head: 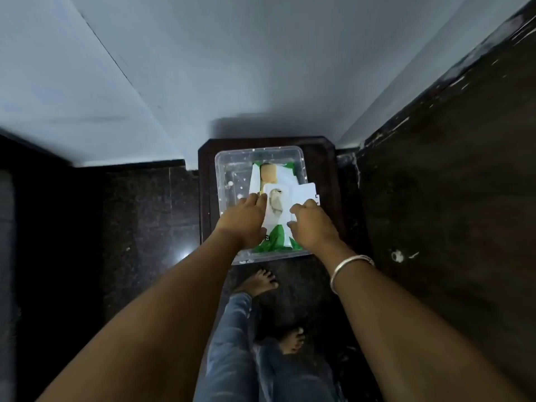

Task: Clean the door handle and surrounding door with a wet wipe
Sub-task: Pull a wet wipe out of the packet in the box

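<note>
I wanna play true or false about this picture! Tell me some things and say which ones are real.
1. The wipes pack lies inside a clear plastic box. True.
2. Only one hand touches the pack. False: the left hand and the right hand are both on it.
3. The pack's flap is lifted open. True.
4. A bangle is on the left wrist. False: it is on the right wrist.
5. The person wears shoes. False: the feet are bare.

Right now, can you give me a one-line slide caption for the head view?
Both hands, left hand and right hand, on an open wet wipe pack inside a clear plastic tub.
</note>
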